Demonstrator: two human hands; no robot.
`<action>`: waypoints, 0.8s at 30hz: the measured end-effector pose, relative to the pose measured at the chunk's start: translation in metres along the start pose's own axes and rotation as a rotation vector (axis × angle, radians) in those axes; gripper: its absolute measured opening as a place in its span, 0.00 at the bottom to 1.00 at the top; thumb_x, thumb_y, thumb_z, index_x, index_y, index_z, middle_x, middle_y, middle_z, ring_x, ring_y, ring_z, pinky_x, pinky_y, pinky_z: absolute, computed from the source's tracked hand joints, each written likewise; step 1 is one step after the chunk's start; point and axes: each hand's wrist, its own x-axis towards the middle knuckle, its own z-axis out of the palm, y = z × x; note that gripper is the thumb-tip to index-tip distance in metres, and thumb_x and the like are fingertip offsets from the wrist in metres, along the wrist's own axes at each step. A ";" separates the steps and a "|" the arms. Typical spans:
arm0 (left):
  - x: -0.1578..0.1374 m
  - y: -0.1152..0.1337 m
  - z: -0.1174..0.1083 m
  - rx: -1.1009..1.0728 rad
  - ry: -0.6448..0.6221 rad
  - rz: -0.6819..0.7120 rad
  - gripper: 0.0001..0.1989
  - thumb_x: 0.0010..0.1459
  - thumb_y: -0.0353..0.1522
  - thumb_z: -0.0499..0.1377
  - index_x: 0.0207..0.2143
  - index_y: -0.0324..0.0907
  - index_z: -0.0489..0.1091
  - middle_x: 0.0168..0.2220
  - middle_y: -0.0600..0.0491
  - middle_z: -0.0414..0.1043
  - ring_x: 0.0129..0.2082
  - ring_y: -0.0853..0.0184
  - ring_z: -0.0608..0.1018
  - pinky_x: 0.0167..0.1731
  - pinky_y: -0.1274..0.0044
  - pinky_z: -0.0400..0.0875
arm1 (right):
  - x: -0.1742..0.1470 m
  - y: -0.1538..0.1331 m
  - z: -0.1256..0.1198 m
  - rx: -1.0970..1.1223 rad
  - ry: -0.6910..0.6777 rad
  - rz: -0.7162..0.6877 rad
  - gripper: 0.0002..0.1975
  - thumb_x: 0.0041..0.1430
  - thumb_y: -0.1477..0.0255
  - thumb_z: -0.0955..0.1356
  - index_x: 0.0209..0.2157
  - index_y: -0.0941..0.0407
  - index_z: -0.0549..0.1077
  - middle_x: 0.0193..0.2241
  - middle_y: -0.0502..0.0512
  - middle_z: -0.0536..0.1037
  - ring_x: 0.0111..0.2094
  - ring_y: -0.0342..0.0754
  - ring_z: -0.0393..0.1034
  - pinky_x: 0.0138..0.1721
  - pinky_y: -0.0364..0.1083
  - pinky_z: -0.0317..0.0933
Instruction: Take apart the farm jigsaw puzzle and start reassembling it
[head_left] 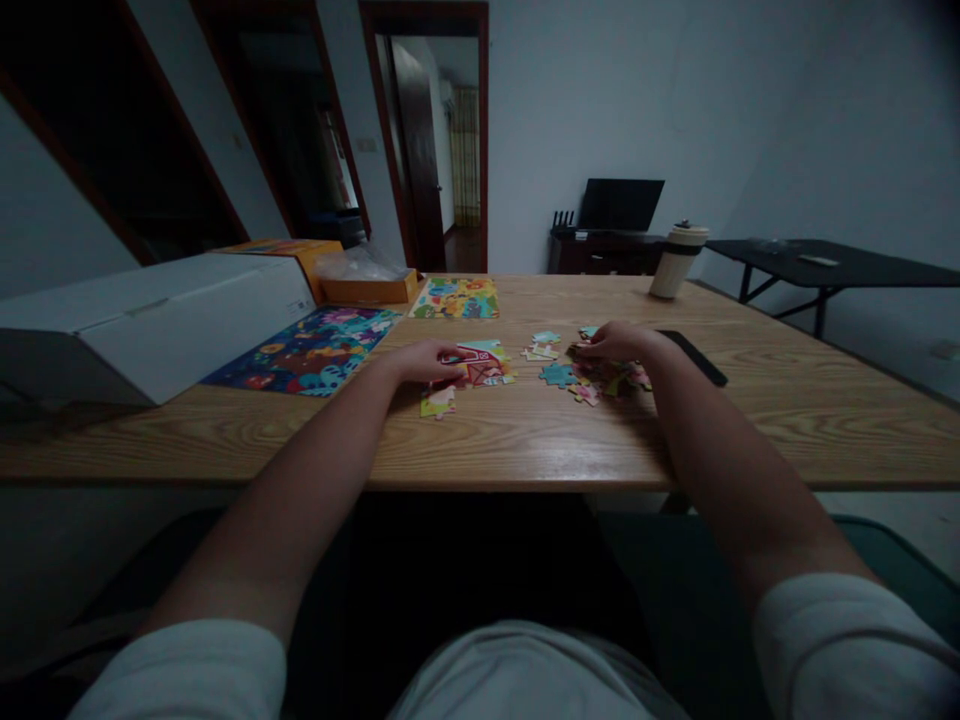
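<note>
My left hand [429, 362] rests at the left edge of a partly joined jigsaw puzzle [484, 372] with a red barn picture, its fingers apart and lying on the pieces. At the puzzle's lower left is a green and yellow puzzle section [438, 402]. Over on the right, my right hand [616, 342] reaches into a pile of loose puzzle pieces [611, 380], with its fingertips pinched on a dark-looking puzzle piece [576, 351]. A blue puzzle piece [559, 375] and some pale pieces [541, 350] lie between the hands. My right fingers partly hide the pile.
A dark flat phone-like object [694, 358] lies beyond my right wrist. A lidded cup [677, 262] stands at the back right. On the left are a large white box [187, 310], a dark blue picture sheet [307, 350], an orange box [371, 290] and a yellow picture sheet [455, 298].
</note>
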 end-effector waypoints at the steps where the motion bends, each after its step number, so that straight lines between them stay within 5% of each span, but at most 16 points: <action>1: 0.000 0.000 0.000 0.002 -0.003 0.004 0.32 0.55 0.46 0.59 0.62 0.49 0.65 0.47 0.50 0.75 0.38 0.63 0.75 0.38 0.76 0.66 | 0.001 0.000 0.001 -0.006 0.028 0.008 0.26 0.55 0.48 0.66 0.39 0.55 0.81 0.31 0.61 0.81 0.33 0.53 0.74 0.33 0.47 0.61; 8: 0.001 -0.001 -0.001 0.008 -0.023 -0.021 0.33 0.56 0.46 0.58 0.62 0.47 0.64 0.45 0.48 0.76 0.38 0.62 0.74 0.37 0.75 0.66 | 0.011 -0.018 0.017 -0.053 0.235 -0.150 0.25 0.57 0.62 0.67 0.55 0.54 0.73 0.48 0.63 0.78 0.43 0.56 0.73 0.39 0.48 0.62; 13: 0.003 -0.003 0.000 0.005 -0.021 -0.040 0.33 0.55 0.46 0.58 0.63 0.48 0.63 0.47 0.48 0.76 0.39 0.61 0.74 0.37 0.74 0.67 | 0.010 -0.045 0.029 -0.002 0.187 -0.380 0.18 0.60 0.59 0.65 0.47 0.53 0.77 0.39 0.59 0.80 0.35 0.51 0.73 0.35 0.45 0.60; 16: 0.001 0.000 0.000 -0.006 -0.032 -0.022 0.33 0.56 0.46 0.58 0.62 0.47 0.64 0.48 0.48 0.75 0.39 0.61 0.74 0.37 0.75 0.66 | 0.010 -0.052 0.033 -0.025 0.219 -0.369 0.18 0.61 0.60 0.64 0.45 0.55 0.77 0.37 0.60 0.80 0.32 0.50 0.72 0.33 0.45 0.59; 24: -0.002 0.005 -0.003 -0.018 -0.056 -0.008 0.33 0.56 0.45 0.58 0.63 0.50 0.62 0.49 0.50 0.75 0.40 0.62 0.74 0.39 0.75 0.67 | 0.008 -0.049 0.031 0.094 0.284 -0.357 0.26 0.60 0.62 0.67 0.58 0.56 0.68 0.44 0.61 0.80 0.39 0.51 0.74 0.39 0.44 0.62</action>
